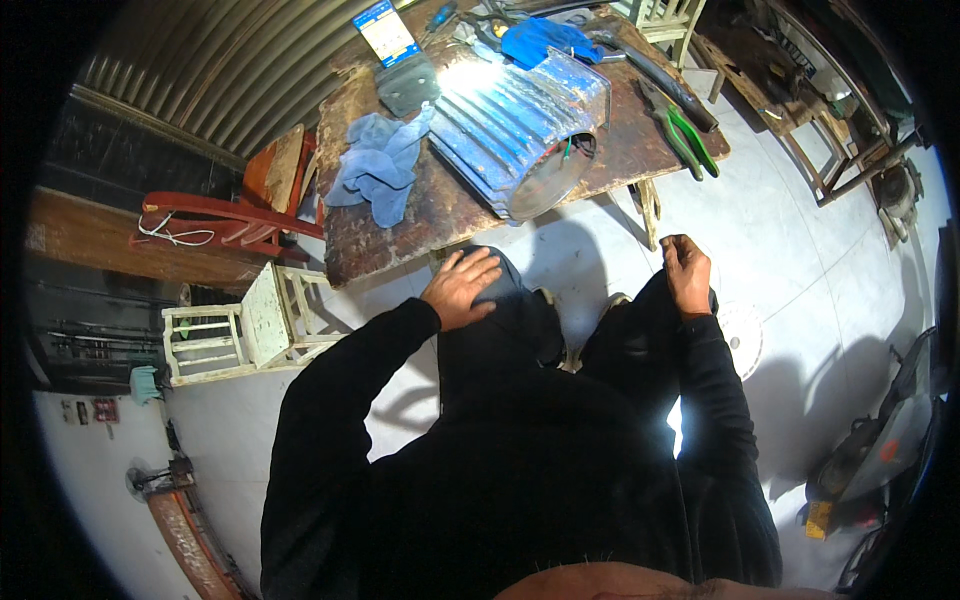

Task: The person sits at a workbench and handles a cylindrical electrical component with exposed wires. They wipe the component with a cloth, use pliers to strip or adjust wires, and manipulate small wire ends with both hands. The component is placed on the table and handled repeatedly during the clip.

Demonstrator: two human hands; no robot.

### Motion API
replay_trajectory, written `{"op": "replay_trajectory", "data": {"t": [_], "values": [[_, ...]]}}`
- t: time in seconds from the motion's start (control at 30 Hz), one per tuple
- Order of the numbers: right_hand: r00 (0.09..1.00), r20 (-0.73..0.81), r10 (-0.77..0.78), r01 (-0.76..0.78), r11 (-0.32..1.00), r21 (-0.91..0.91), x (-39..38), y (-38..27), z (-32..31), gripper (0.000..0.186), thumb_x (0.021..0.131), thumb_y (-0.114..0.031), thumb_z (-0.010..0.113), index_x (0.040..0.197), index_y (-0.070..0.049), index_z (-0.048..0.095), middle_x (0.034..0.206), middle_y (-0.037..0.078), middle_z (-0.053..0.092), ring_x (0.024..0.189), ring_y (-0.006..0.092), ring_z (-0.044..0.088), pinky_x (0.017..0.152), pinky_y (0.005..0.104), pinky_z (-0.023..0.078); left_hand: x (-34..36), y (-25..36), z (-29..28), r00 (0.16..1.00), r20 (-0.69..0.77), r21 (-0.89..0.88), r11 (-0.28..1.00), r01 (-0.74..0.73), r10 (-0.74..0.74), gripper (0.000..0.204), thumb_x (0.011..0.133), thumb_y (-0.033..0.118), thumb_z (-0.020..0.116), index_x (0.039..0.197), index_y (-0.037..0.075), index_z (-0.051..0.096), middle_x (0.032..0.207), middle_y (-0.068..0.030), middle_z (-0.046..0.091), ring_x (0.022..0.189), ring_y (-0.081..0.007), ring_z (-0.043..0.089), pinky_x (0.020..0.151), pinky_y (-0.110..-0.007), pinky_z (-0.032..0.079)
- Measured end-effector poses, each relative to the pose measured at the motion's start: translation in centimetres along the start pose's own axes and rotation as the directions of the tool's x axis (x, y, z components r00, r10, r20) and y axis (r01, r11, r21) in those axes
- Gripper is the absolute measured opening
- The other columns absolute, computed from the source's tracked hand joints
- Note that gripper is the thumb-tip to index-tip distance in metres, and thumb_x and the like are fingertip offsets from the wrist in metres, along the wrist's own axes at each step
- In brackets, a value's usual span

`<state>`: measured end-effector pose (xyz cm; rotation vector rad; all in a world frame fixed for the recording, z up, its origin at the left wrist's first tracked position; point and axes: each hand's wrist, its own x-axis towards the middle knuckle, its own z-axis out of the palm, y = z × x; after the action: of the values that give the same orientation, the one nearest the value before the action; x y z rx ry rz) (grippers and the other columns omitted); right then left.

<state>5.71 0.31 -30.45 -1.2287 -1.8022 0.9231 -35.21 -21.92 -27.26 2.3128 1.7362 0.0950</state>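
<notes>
My left hand (463,288) rests on my left knee with its fingers stretched out, holding nothing. Over my right knee, my right hand (687,273) is closed, thumb against fingers; anything between them is too small to make out. In front of both hands, a blue finned electric motor housing (510,125) lies on a worn wooden table (400,250). Wires show at its near, open end. A blue-grey rag (378,165) lies left of the housing, and pliers with green handles (682,135) lie to its right.
A blue, white and yellow box (386,33) stands behind the rag. Farther back are a bright blue cloth (550,42) and a dark bar (665,85). Pale wooden chairs (255,320) and a red wooden frame (225,220) stand at left. A wooden bench (745,85) is at far right.
</notes>
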Motion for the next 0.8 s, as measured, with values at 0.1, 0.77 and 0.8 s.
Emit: {"op": "replay_trajectory", "data": {"t": [0.1, 0.77, 0.8], "values": [[1.000, 0.005, 0.012, -0.012, 1.000, -0.001, -0.1, 0.0, 0.2, 0.019, 0.105, -0.015, 0.069, 0.104, 0.003, 0.074, 0.072, 0.007, 0.065, 0.064, 0.0117, 0.055, 0.061, 0.0313, 0.048, 2.3, -1.3, 1.0, 0.968, -0.044, -0.102, 0.965, 0.241, -0.246, 0.064, 0.098, 0.043, 0.071, 0.152, 0.010, 0.057, 0.161, -0.0164, 0.053, 0.151, -0.0391, 0.046, 0.118, -0.058, 0.043], [0.987, 0.082, 0.136, -0.122, 0.980, -0.157, 2.4, 1.1, 0.7, 0.019, 0.105, -0.015, 0.069, 0.105, 0.004, 0.075, 0.078, 0.012, 0.072, 0.068, 0.0169, 0.064, 0.068, 0.0346, 0.054, 5.5, -4.2, 6.2, 0.814, -0.051, -0.163, 0.809, 0.565, -0.578, 0.064, 0.100, 0.059, 0.058, 0.103, -0.001, 0.079, 0.098, -0.0280, 0.076, 0.095, -0.0457, 0.074, 0.089, -0.055, 0.057], [0.990, 0.084, 0.117, -0.104, 0.983, -0.151, 2.6, 1.3, 0.9, 0.019, 0.105, -0.015, 0.069, 0.104, 0.003, 0.075, 0.078, 0.014, 0.072, 0.068, 0.0190, 0.064, 0.068, 0.0354, 0.054, 5.3, -4.7, 6.7, 0.853, -0.052, -0.119, 0.851, 0.511, -0.519, 0.062, 0.101, 0.058, 0.058, 0.102, -0.001, 0.079, 0.097, -0.0276, 0.076, 0.094, -0.0454, 0.074, 0.088, -0.055, 0.057]]}}
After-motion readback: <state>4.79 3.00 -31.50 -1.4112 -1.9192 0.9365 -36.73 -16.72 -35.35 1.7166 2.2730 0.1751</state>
